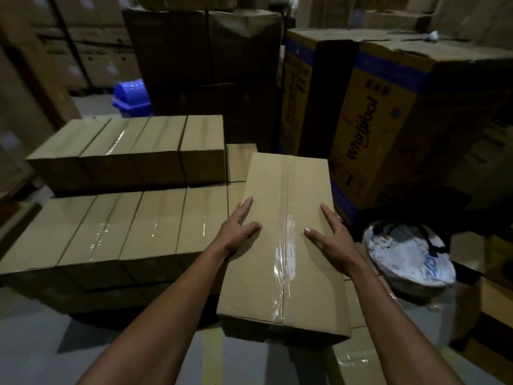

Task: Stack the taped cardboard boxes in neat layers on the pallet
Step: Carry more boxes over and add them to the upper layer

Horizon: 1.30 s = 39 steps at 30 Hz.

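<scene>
Both hands lay flat with straight, spread fingers on the top of the taped box (283, 245), the left hand (238, 232) near its left edge and the right hand (330, 237) toward its right edge; neither was curled around anything. That box sat at the right end of the stack, lengthwise away from the person, beside the lower row of boxes (125, 232) and standing higher than it. Behind, an upper row of boxes (133, 151) made a second tier. This looked like the placing step, the box being pressed or slid into line. Next it would need squaring against its neighbours so the layer stayed even. The pallet itself was probably hidden under the stack in the dim light. Around stood large appliance cartons (388, 112), a blue bin (131, 98) and a round wrapped bundle (408, 254) on the grey floor (41, 337).
</scene>
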### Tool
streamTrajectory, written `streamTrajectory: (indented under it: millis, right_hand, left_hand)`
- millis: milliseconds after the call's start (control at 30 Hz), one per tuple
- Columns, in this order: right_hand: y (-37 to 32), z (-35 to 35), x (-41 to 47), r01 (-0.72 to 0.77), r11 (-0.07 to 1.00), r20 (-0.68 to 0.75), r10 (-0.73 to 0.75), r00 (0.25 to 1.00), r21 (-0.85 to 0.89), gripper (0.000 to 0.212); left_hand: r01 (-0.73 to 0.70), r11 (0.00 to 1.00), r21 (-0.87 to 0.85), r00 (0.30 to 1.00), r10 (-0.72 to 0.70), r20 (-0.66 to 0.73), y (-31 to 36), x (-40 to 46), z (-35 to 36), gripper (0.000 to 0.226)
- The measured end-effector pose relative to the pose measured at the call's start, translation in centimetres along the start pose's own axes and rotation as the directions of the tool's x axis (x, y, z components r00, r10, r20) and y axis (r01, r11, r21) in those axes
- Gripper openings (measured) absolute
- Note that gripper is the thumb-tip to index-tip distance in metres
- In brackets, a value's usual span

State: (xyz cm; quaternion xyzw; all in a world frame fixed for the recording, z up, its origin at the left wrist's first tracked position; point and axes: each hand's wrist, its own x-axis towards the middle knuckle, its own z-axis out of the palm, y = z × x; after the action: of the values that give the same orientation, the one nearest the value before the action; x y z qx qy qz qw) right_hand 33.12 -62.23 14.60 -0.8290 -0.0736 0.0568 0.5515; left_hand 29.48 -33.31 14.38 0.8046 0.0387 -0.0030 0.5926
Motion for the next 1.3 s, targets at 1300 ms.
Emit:
streamTrajectory:
  millis: [1300]
  right_hand:
    - [-3.8, 7.2, 56.9, 0.04, 0.992, 0.139, -0.057, 0.989, 0.118, 0.098]
  left_hand:
    - [0.033, 0.999, -0.012, 0.983, -0.034, -0.183, -0.7, 49.6, -14.9, 0.076]
